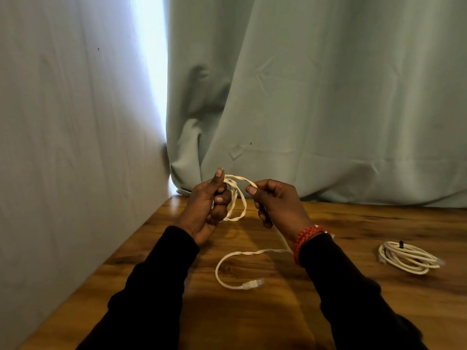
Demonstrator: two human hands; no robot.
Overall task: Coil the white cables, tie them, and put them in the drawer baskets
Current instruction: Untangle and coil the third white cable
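A white cable point(240, 198) hangs in a few small loops from my left hand point(207, 205), which is closed around the loops with the thumb up. My right hand point(275, 200) pinches the same cable just right of the loops, above the wooden table point(177, 299). The cable's free tail runs down behind my right wrist and curls across the table to a plug end point(252, 284). A second white cable point(406, 257), coiled and bound with a dark tie, lies on the table at the right.
A pale green curtain point(303, 109) hangs along the table's far edge. A light wall point(63, 147) borders the table on the left, with bright light in the gap between them. No drawer or baskets are in view.
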